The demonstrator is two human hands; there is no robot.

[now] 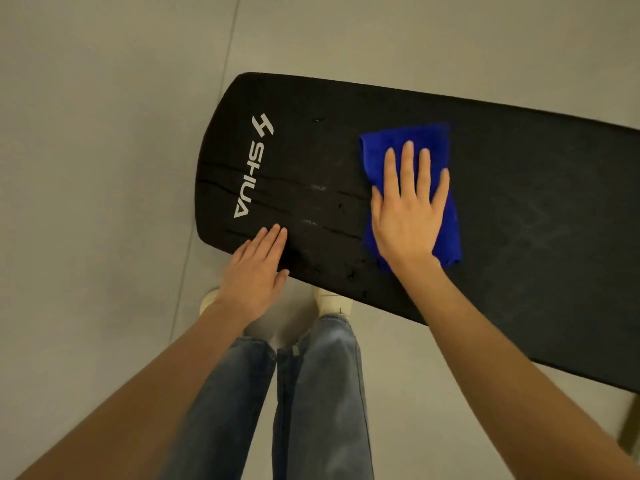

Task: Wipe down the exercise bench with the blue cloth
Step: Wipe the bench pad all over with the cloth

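Exercise bench (519, 209) sits just below me: a matte black pad with a rounded end, white SHUA lettering (249, 181), creases and scuffs. The blue cloth (375, 157), folded and plush, lies on it under my right hand (408, 216), which presses with flat fingers. My left hand (258, 268) rests unclenched on the near edge.

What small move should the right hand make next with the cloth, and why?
Probably slide the blue cloth left toward the logo end: the right hand presses it flat on the bench, and dark specks and pale smears lie there.
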